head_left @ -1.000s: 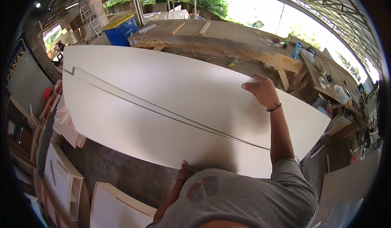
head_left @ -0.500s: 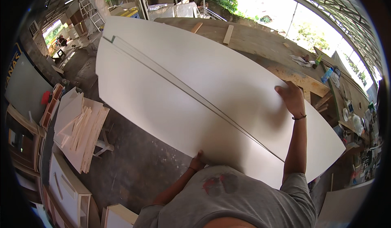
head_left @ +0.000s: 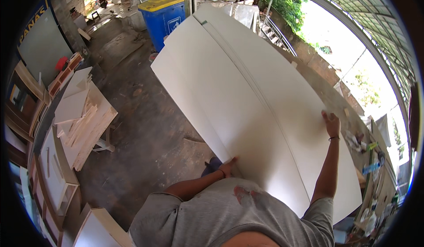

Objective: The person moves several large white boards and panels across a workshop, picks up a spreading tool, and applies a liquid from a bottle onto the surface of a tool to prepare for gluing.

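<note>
A long white panel (head_left: 216, 83) with a narrow groove along its length stretches from my body toward the far left, tilted across the view. My left hand (head_left: 228, 167) grips its near left edge close to my waist, thumb on the upper face and the other fingers hidden beneath. At the opposite long edge my right hand (head_left: 332, 124) is closed on the panel, its arm reaching over the white face. The right fingers are partly hidden past that edge.
A blue bin (head_left: 163, 24) with a yellow lid stands beyond the panel's far end. Stacked boards and wood strips (head_left: 84, 123) lie at left, above white cabinet boxes (head_left: 57, 176). Along the right runs a cluttered wooden workbench (head_left: 349, 114) with a blue bottle (head_left: 371, 168).
The panel's far end has swung to the right, uncovering the blue bin and more floor. Both hands have shifted right with the panel and keep their grip.
</note>
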A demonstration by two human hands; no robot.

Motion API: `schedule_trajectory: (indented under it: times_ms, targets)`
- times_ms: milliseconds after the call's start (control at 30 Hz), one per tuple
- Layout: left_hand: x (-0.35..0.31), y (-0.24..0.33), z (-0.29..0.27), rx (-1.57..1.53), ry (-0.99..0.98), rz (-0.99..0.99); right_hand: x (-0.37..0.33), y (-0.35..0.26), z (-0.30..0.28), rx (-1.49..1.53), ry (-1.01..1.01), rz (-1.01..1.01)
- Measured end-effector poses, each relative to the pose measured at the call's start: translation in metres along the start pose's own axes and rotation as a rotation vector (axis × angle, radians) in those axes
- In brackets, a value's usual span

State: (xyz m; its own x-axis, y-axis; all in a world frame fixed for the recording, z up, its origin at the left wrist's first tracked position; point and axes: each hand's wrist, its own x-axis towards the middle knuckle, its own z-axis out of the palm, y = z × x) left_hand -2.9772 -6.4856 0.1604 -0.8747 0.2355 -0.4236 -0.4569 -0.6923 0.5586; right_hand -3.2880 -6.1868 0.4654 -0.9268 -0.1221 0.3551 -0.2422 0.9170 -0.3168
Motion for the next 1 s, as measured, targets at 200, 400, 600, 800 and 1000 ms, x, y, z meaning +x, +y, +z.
schedule_trajectory:
  times_ms: [200,400,600,800,1000]
  targets:
    - [0.094,0.040,-0.034,0.326,0.152,0.072,0.116,-0.026,0.071,0.022,-0.125,-0.035]
    - [0.114,0.126,0.011,-0.040,0.368,-0.079,0.206,-0.036,0.127,0.025,-0.198,-0.067]
    - [0.151,0.098,-0.058,-0.120,0.210,-0.148,0.238,-0.038,0.214,-0.083,-0.449,-0.048]
    - [0.131,0.124,-0.035,-0.184,0.240,-0.181,0.255,-0.051,0.243,-0.054,-0.578,0.063]
    - [0.121,0.139,-0.022,-0.233,0.389,-0.294,0.263,-0.055,0.266,0.064,-0.693,0.270]
